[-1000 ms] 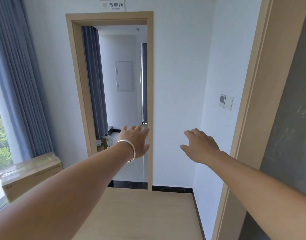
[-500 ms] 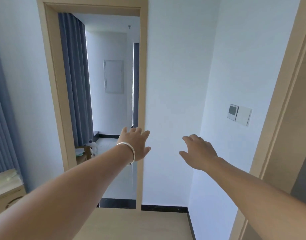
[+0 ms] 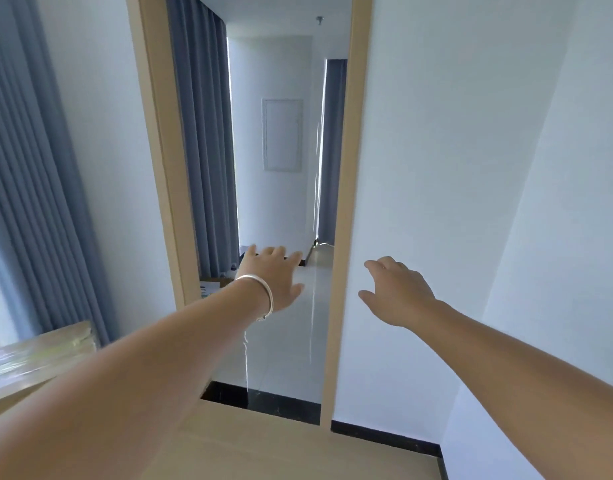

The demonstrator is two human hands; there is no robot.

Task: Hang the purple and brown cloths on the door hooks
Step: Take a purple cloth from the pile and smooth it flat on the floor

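Head view: both bare arms reach forward toward a light wooden door frame (image 3: 344,202); left hand (image 3: 272,277), silver bracelet (image 3: 260,292) on its wrist, fingers straight and slightly spread; right hand (image 3: 396,292) relaxed, fingers loosely bent, holding nothing; cloths and hooks out of view.

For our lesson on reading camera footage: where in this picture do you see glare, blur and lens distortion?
Head view: daylight glares in streaks off the glossy floor beyond the doorway; the box at lower left is smeared by blur; the door frame leans from wide-angle distortion; both the left hand and right hand look fairly sharp.
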